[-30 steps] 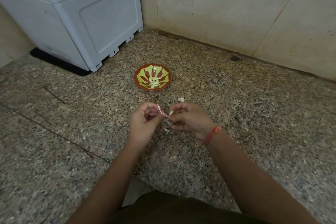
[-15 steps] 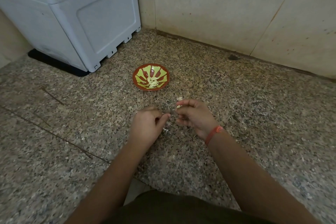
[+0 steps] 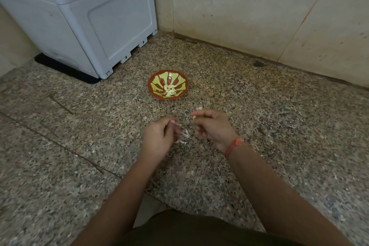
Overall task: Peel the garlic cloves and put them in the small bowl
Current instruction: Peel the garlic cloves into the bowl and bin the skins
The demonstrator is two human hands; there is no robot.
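Head view: small bowl (image 3: pixel 180 81) holds peeled cloves (image 3: pixel 170 91); right hand (image 3: pixel 214 128) pinches a clove (image 3: pixel 193 118).

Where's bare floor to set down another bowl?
Bare granite lies left of the small bowl, in front of the grey box, and right of the bowl toward the wall. Crowded between the left hand and right hand: garlic skins litter that spot.
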